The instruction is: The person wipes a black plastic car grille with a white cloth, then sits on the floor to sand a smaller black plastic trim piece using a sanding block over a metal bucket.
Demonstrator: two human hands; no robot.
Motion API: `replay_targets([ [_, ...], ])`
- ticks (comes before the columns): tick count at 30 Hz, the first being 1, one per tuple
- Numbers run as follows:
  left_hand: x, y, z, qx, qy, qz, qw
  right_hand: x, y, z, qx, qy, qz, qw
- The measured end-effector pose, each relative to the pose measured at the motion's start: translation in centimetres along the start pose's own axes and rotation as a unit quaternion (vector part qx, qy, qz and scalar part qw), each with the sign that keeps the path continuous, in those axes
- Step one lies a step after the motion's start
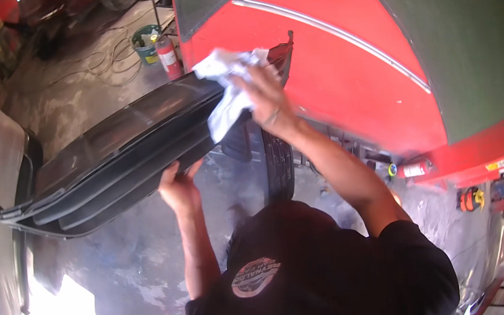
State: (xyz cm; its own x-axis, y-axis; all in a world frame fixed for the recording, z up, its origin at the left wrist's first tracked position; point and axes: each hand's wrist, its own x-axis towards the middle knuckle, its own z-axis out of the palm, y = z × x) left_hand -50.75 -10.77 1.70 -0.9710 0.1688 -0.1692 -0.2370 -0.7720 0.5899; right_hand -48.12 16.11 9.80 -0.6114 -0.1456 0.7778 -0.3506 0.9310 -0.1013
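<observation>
A long black plastic car panel (114, 159), shaped like a bumper cover, is held up in front of me at chest height. My left hand (179, 187) grips its lower edge from below, near the middle. My right hand (263, 93) presses a crumpled white rag (225, 89) against the panel's right end. The rag hangs partly over the panel's edge. Both forearms are bare, and I wear a black shirt.
A red vehicle body (344, 70) with a dark green upper part stands close on the right, with a black tyre (278, 166) under it. A red fire extinguisher (168, 57) and a green bucket (146, 42) stand on the stained concrete floor (125, 270) beyond. Hoses lie coiled far back.
</observation>
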Motion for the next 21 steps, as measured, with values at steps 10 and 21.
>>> replay_targets([
  [10, -0.7, -0.1, -4.9, -0.006, -0.074, 0.033, 0.997, -3.9, 9.9, -2.8, -0.039, -0.011, 0.229, 0.973],
  [21, -0.4, -3.3, -9.3, 0.069, 0.042, 0.019, 0.997, 1.9, -6.9, -1.1, 0.21, -0.168, -0.032, 0.963],
])
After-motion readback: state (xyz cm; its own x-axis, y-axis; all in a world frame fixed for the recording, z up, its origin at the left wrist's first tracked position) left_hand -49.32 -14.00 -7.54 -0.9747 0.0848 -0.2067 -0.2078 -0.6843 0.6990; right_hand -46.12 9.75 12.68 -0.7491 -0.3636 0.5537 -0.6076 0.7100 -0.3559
